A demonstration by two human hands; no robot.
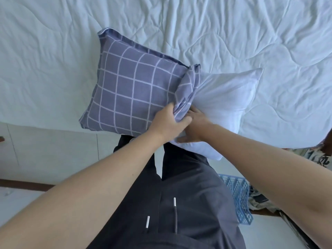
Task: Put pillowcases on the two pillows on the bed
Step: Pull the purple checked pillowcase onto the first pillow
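Pillow (224, 97) at bed (53, 51) edge, roughly half inside the checked pillowcase (133, 88); white half exposed. Left hand (168, 121) grips bunched case opening, right hand (194, 126) lies on the pillow, fingers hidden, grip unclear. Second pillow not in view, presumably pending.

pillow (224, 97): half inside checked pillowcase (133, 87), on bed (53, 51)
left hand (170, 121): grips bunched pillowcase edge
right hand (195, 126): presses pillow
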